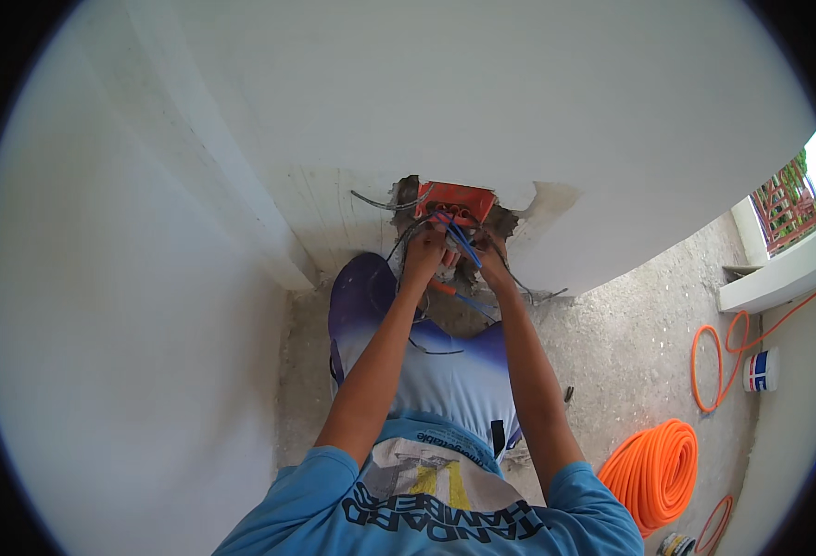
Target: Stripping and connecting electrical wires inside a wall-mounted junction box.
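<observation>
An orange electrical box (471, 196) sits in a rough hole broken into the white wall in front of me. Blue wires (463, 243) come out of it, bunched between my hands. My left hand (426, 254) is closed on the wires just below the box, fingers bent inward. Beside the bundle's lower end, my right hand (490, 261) has its fingers curled round the wires; the exact grip is partly hidden. Dark grey wires (377, 200) stick out left of the box and loop down around both hands. A short orange conduit end (442, 287) shows below them.
A large coil of orange conduit (653, 473) lies on the concrete floor at my right. Further off are a loose orange loop (704, 371) and a white bucket (761, 370). A plain wall (139, 324) rises close on my left. A can (676, 544) stands by the coil.
</observation>
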The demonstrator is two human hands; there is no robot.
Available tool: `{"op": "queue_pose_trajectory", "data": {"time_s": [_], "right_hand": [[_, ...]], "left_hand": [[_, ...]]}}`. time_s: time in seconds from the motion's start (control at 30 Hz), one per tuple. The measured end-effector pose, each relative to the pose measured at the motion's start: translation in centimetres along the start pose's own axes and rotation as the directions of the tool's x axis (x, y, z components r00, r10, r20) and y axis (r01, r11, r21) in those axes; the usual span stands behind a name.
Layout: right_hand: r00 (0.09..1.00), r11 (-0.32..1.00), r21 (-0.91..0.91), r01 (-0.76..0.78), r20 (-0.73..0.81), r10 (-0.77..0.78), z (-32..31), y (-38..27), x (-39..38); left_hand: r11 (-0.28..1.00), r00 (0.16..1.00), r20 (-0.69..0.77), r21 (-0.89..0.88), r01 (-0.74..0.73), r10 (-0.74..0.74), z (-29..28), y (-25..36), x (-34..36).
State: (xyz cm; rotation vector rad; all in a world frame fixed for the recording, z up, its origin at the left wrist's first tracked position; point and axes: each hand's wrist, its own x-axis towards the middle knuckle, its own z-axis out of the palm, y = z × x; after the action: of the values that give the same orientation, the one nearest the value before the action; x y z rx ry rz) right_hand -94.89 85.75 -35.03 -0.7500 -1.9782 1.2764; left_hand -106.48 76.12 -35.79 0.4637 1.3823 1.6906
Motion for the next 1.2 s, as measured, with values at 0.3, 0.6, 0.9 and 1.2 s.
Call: {"op": "queue_pose_trajectory", "data": {"time_s": [0.3, 0.6, 0.9, 1.2], "right_hand": [[0.933, 0.867, 0.432, -0.249, 0.348, 0.094, 0.1, -1.0, 0.7], [0.882, 0.945, -0.222, 0.239, 0.457, -0.115, 0.1, -3.9, 1.4], [0.813, 0.746, -0.43, 0.509, 0.525, -0.252, 0.6, -4.3, 2.9], [0.397, 0.607, 0.33, -0.723, 0.917, -0.027, -0.8, -9.4, -8.9]], "left_hand": [[0.994, 0.974, 0.217, -0.1, -0.048, 0.069, -1.1, 0.8, 1.3], [0.979, 0.966, 0.248, 0.204, 0.016, -0.068, -2.9, 1.2, 1.9], [0.976, 0.943, 0.331, 0.19, -0.107, 0.039, -3.6, -1.0, 5.2], [0.97, 0.995, 0.054, 0.235, 0.066, -0.081, -3.3, -4.6, 6.4]]}}
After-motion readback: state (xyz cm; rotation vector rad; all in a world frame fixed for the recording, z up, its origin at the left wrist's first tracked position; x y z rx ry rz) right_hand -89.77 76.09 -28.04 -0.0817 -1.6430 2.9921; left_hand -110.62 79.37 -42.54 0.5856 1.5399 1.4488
